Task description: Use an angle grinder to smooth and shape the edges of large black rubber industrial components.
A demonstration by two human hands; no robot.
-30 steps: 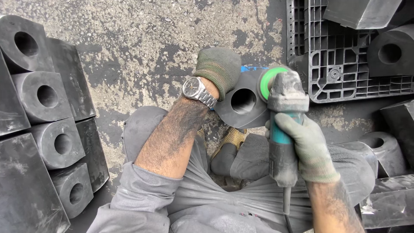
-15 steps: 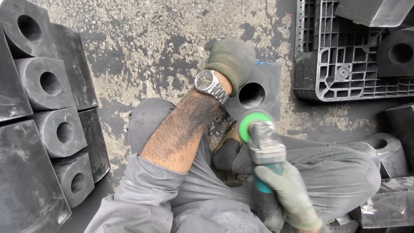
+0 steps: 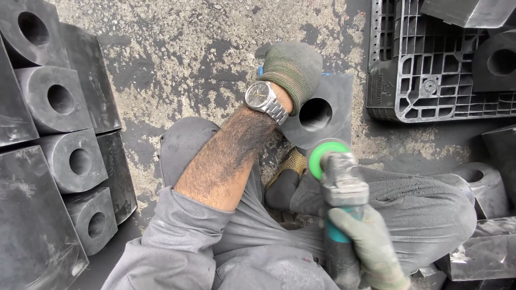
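The stained concrete floor [image 3: 204, 53] fills the upper middle of the view, and everything below is placed from the black block with a round hole [image 3: 321, 110] that stands on it near the centre. Far to the left of that block, a stack of similar black holed blocks [image 3: 59, 156] runs down the left edge, packed side against side. To the block's upper right, just beside it, lies a black plastic pallet [image 3: 430, 86] with a gridded top, carrying more black pieces at its far corner. Lower right of the block, further dark blocks [image 3: 486, 185] lie on the floor. Directly below the block are the person's bent knees in grey trousers [image 3: 419, 209], with a shoe [image 3: 285, 182] tucked between them.

The left hand [image 3: 290, 67], in a dark green knit glove, lies on the block's upper left corner, fingers curled over its top edge and grasping it; a metal wristwatch [image 3: 264, 101] sits on the wrist just left of the block. The right hand [image 3: 371, 247], in a pale glove, is clenched round the body of an angle grinder [image 3: 341, 185] well below the block. The grinder's green-rimmed disc guard [image 3: 324, 156] points upward, just beneath the block's lower edge; whether it touches cannot be told.
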